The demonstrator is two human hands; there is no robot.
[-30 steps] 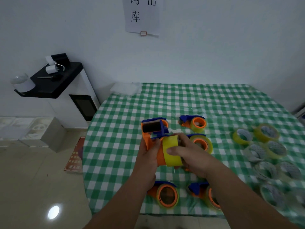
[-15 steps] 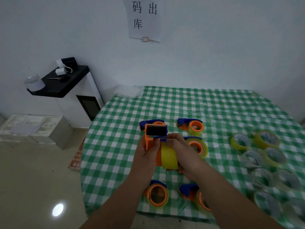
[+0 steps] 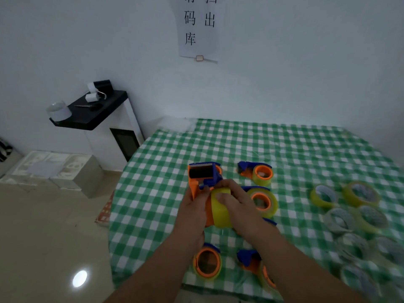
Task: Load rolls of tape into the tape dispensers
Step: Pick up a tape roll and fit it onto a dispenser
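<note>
Centrally, the worktop point(image 3: 273, 149) carries a green-and-white checked cloth and all task items. Loaded dispensers lie on it: one at rear centre point(image 3: 256, 173), one just right of the hands point(image 3: 261, 201), two at the near edge point(image 3: 206, 262) point(image 3: 256, 268). A cluster of loose tape rolls point(image 3: 349, 213) sits well to the right, yellow ones at its rear, paler ones nearer. Both hands are raised above the cloth. The left hand point(image 3: 193, 213) grips the orange body of a held dispenser point(image 3: 202, 179), fingers wrapped behind, thumb on its front; the blue cutter head is uppermost. The right hand point(image 3: 237, 206) holds a yellow tape roll point(image 3: 220, 209) seated against the dispenser's side, thumb pressed on the roll's outer face, fingers curled over its top.
</note>
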